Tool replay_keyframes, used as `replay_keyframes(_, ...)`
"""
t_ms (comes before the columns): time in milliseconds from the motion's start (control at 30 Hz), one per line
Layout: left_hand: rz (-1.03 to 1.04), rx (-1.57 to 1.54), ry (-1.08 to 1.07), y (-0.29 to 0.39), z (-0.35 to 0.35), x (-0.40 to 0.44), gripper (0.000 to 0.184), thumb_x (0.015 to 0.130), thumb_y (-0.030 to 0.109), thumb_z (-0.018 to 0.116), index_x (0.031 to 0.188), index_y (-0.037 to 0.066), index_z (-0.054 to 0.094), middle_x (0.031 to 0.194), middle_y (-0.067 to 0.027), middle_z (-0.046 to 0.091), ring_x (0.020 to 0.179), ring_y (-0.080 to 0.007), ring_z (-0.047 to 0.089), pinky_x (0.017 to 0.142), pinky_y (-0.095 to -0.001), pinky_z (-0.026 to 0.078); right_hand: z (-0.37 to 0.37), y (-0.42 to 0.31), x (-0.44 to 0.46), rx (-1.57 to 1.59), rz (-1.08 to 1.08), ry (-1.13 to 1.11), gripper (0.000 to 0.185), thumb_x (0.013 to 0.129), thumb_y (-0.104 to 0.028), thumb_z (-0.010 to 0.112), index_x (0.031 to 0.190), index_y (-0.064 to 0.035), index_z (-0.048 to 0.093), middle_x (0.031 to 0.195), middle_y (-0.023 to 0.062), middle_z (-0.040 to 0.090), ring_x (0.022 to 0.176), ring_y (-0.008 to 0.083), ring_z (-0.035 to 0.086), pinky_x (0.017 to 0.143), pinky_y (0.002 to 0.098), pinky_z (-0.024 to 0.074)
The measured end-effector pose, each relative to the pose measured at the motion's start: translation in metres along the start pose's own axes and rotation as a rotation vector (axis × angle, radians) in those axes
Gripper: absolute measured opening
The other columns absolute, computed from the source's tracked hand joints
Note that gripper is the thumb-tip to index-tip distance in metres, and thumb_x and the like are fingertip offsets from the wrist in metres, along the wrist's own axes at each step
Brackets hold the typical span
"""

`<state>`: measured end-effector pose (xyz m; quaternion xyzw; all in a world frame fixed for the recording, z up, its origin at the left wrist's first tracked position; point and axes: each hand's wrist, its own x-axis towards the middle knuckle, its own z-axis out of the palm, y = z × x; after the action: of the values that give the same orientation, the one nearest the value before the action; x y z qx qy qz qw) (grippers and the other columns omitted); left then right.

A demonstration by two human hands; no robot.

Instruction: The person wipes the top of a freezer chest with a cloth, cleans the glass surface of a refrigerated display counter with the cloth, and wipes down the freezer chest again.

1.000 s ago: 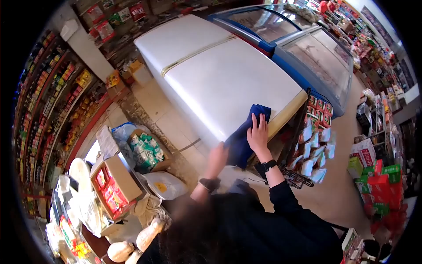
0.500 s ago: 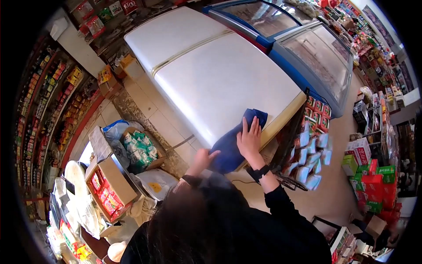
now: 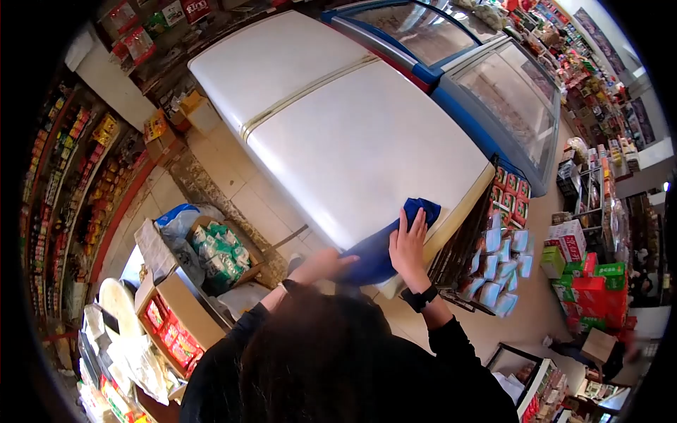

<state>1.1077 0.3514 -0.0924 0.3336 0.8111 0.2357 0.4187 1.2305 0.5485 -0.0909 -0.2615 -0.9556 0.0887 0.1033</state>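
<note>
A dark blue cloth lies bunched along the near end of a white chest freezer lid. My right hand, with a black band on its wrist, rests flat on the cloth with fingers stretched toward its folded far end. My left hand is at the cloth's left end, by the lid's near left edge. Motion blurs that hand, and its grip on the cloth cannot be made out.
Blue-framed glass-top freezers stand beyond the lid. To the right is a rack of light-blue packets. At left are a box of green packets, a carton of red packets and stocked shelves.
The cloth and my right hand have shifted slightly right and nearer to me. My left hand has also moved a little, and the whole view has shifted slightly.
</note>
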Motion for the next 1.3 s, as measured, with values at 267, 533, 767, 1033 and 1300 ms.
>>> replay_keyframes(267,0.079,0.130,0.266,-0.064,-0.085,0.029,0.067,0.082,0.062,0.060,0.059,-0.001,0.063,0.061,-0.0214,0.060,0.061,-0.0376,0.061,0.058,-0.0441,0.048,0.035,-0.064,0.063,0.077,-0.001,-0.019,0.051,0.091,-0.013,0.049,0.140,-0.0039,0.038,0.147,0.0285,0.024,0.138,0.0506,0.013,0.110,0.0602,0.0194)
replay_keyframes(533,0.131,0.178,0.537,-0.114,-0.142,0.055,0.062,0.083,0.060,0.058,0.059,0.003,0.065,0.058,-0.0186,0.059,0.059,-0.0384,0.060,0.052,-0.0446,0.047,0.074,-0.132,0.130,0.380,-0.082,0.224,0.062,0.074,0.008,0.049,0.133,-0.0077,0.043,0.138,0.0176,0.042,0.136,0.0348,0.032,0.113,0.0548,0.0161)
replay_keyframes(767,-0.146,0.176,0.793,-0.177,-0.202,0.080,0.064,0.084,0.062,0.055,0.064,0.002,0.066,0.067,-0.0214,0.062,0.065,-0.0405,0.062,0.058,-0.0478,0.050,0.121,-0.223,0.233,0.509,-0.226,0.295,0.060,0.073,0.011,0.047,0.129,-0.0098,0.047,0.132,0.0152,0.047,0.133,0.0332,0.036,0.111,0.0562,0.0187)
replay_keyframes(1033,-0.368,-0.160,0.700,-0.232,-0.190,0.139,0.072,0.090,0.064,0.043,0.080,-0.002,0.068,0.085,-0.0282,0.064,0.085,-0.0453,0.062,0.076,-0.0520,0.049,0.146,-0.295,0.310,0.459,-0.367,0.317,0.050,0.078,0.011,0.041,0.124,-0.0051,0.051,0.122,0.0151,0.051,0.126,0.0354,0.041,0.108,0.0545,0.0248)
replay_keyframes(1300,-0.291,-0.201,0.651,-0.258,-0.176,0.158,0.071,0.094,0.060,0.040,0.091,-0.006,0.066,0.086,-0.0308,0.062,0.087,-0.0489,0.059,0.078,-0.0539,0.046,0.142,-0.294,0.306,0.398,-0.308,0.337,0.051,0.074,0.000,0.056,0.123,0.0014,0.046,0.124,0.0209,0.050,0.128,0.0385,0.038,0.107,0.0558,0.0265)
